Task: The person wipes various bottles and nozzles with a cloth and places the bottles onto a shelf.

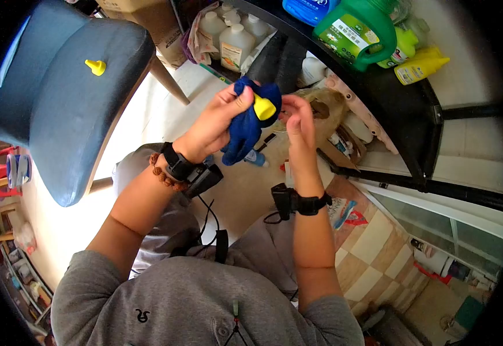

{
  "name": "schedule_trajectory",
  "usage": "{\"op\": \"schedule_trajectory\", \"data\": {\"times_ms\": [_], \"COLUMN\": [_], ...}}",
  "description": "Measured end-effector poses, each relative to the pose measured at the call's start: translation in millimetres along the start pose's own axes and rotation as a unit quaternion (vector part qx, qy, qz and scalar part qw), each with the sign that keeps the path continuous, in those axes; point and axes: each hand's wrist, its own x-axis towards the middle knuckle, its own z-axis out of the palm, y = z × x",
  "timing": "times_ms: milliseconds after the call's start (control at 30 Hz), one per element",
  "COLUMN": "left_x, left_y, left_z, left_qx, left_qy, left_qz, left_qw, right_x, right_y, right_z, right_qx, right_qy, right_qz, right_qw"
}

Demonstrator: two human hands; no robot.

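Observation:
My left hand is closed round a bunched dark blue cloth, the thumb pressing on its upper part. A small yellow nozzle cap lies against the cloth beside that thumb, its wide end toward the right. Just right of the cloth is my right hand, fingers loosely bent and thumb apart, with nothing visible in it. Its fingertips come close to the cloth's edge; whether they touch I cannot tell. A second yellow nozzle cap rests on the seat of the blue chair to the left.
A black shelf at the upper right carries a green jug and a yellow bottle with a pointed tip. White bottles stand in a bag beyond my hands. A blue-labelled tube is below the cloth.

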Motion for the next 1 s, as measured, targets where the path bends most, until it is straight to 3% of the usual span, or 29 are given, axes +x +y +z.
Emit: {"op": "schedule_trajectory", "data": {"times_ms": [133,233,267,300,367,400,500,533,667,767,900,1000], "left_x": [0.1,2.8,3.8,5.5,10.4,10.9,1.6,-0.9,-8.1,-9.1,-15.9,-14.1], "left_y": [10.8,17.1,19.3,19.5,19.0,15.0,2.4,-4.6,-13.4,-14.0,-7.8,-2.1], "left_z": [-2.3,-8.6,-8.5,-10.7,-15.6,-13.0,1.8,7.1,12.3,14.0,30.1,21.3], "left_qx": [-0.117,-0.102,-0.095,-0.056,0.024,0.077,0.299,0.264,0.230,0.099,0.014,-0.012], "left_qy": [0.025,0.035,0.060,0.074,0.098,0.100,0.048,0.047,0.059,0.045,0.053,0.061], "left_qz": [0.008,0.025,0.022,0.045,0.089,0.114,0.204,0.193,0.132,0.077,0.001,-0.038], "left_qw": [0.993,0.994,0.993,0.995,0.991,0.985,0.931,0.944,0.962,0.991,0.999,0.997], "right_x": [-8.9,-7.1,-7.9,-6.9,-4.5,-1.7,0.8,0.2,-4.0,-2.6,-2.2,-0.2], "right_y": [21.0,9.2,0.7,-14.8,-38.0,-37.8,-40.3,-39.4,-22.9,-34.2,-31.5,-36.8], "right_z": [-18.0,-23.4,-21.0,-13.3,-1.2,-4.1,7.7,11.7,15.8,19.2,9.6,0.6], "right_qx": [-0.014,-0.175,-0.133,-0.019,0.207,0.251,0.279,0.234,-0.047,-0.333,-0.435,-0.307], "right_qy": [-0.194,-0.203,-0.132,-0.044,0.137,0.104,-0.012,-0.044,0.003,-0.024,0.003,-0.077], "right_qz": [0.188,0.161,0.112,0.123,0.134,0.131,0.001,-0.007,-0.124,-0.275,-0.349,-0.229], "right_qw": [0.963,0.950,0.976,0.991,0.959,0.953,0.960,0.971,0.991,0.902,0.830,0.920]}}
